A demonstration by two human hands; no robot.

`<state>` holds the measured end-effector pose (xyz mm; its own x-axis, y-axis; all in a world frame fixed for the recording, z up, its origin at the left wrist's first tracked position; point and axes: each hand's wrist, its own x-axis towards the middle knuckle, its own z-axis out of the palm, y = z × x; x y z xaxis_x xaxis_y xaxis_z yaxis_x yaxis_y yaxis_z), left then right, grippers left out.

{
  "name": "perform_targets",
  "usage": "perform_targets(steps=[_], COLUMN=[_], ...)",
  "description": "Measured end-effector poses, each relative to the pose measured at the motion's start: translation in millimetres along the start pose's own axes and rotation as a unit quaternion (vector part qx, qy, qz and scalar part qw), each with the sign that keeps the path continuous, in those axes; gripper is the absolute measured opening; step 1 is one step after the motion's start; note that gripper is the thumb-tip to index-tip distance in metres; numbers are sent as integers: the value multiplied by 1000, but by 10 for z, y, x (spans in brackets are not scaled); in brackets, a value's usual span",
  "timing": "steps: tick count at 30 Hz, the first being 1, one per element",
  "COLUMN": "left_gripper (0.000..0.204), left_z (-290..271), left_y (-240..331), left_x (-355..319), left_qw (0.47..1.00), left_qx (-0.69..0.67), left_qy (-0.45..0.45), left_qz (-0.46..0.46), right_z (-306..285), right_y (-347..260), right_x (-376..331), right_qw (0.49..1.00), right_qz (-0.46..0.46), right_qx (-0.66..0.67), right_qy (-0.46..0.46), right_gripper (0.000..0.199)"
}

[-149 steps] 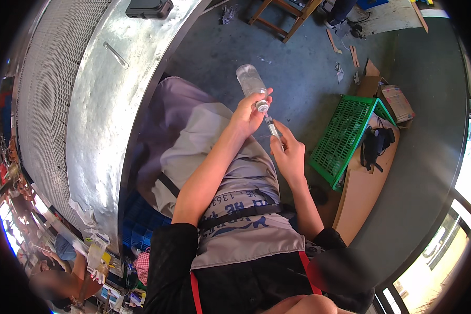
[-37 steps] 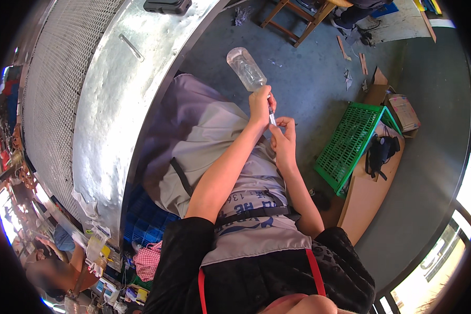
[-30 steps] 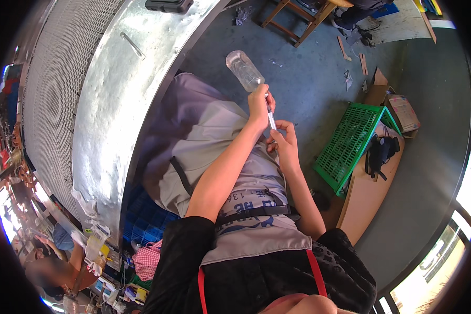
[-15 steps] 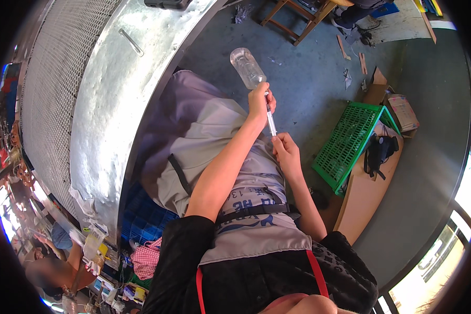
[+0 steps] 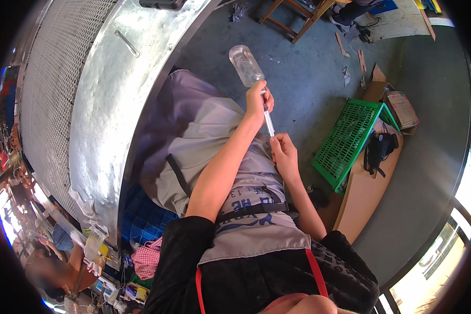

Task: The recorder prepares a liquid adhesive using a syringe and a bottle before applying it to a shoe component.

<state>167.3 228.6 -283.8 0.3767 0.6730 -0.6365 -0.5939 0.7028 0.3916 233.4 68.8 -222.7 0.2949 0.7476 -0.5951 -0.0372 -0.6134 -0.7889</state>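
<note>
Left hand (image 5: pixel 257 100) is gripping the neck of a clear bottle (image 5: pixel 245 65), holding it tipped with mouth end toward the person and base pointing far. Right hand (image 5: pixel 283 153) is closed around the plunger end of a thin syringe (image 5: pixel 268 119), whose barrel is running up from the right hand to the bottle mouth at the left hand. Whether the tip is inside the mouth cannot be told; the fingers are hiding it. Both things are being held in the air over the lap, above a grey apron (image 5: pixel 246 178), with the grey floor (image 5: pixel 309 63) beyond.

Handling, judged: bottle is looking light, smooth and probably slippery, thin-walled, so holding at the neck is suiting it best. Syringe is looking light, stiff and slim, likely easy to bend or snap at the tip; barrel is the place to pinch, plunger end for the thumb.

Right of the hands a green plastic crate (image 5: pixel 350 141) is lying on the floor, a curved metal drum (image 5: pixel 110 104) is standing left.
</note>
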Motion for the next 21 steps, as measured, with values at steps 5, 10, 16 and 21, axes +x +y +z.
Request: perform_targets(steps=[5,10,16,21], left_gripper=[37,37,39,40], left_z=[22,26,8,-4], left_y=[16,24,7,6], left_x=[-9,-8,2,11], left_qw=[1000,1000,1000,1000], left_qx=[-3,-1,4,16], left_qy=[0,-7,-9,-12], left_qz=[1,3,2,1], right_z=[7,11,13,14], right_y=[16,40,67,92], right_x=[-4,-4,-10,-18], right_qw=[1000,1000,1000,1000], right_qz=[-19,-20,-21,-25], right_qx=[-2,7,9,11], right_qy=[10,10,11,9], right_gripper=[18,17,17,17])
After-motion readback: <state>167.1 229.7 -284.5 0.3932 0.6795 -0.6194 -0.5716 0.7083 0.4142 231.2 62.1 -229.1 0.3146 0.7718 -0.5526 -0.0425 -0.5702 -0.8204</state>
